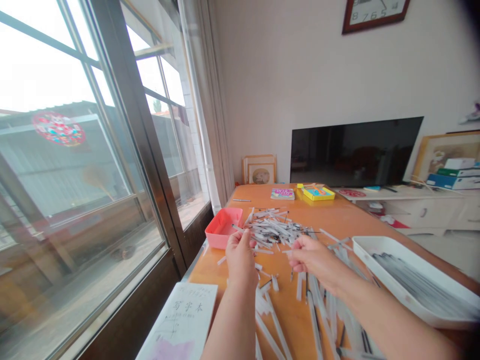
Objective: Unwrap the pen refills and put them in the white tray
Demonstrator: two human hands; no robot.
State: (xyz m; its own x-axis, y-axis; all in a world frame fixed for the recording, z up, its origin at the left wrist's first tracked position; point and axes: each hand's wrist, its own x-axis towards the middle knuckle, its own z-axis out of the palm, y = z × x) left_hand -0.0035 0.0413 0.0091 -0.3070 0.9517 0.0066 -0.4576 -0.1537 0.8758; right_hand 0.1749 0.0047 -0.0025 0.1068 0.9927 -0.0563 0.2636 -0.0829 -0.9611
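Observation:
My left hand (240, 257) is raised over the orange table (337, 217), fingers pinched on a thin grey-white pen part that points toward the pink tray (224, 227). Just right of it, my right hand (313, 257) is curled with fingertips pinched on a small thin piece near the pile. A heap of white and grey pen tubes and refills (275, 227) lies beyond both hands. More loose white tubes (318, 310) lie scattered under my right forearm.
A white tray (378, 272) holding dark refills sits at the right. A writing exercise book (180, 320) lies at the near left corner. Colourful card boxes (317, 192) rest at the far end. A TV (352, 150), cabinet and large window surround the table.

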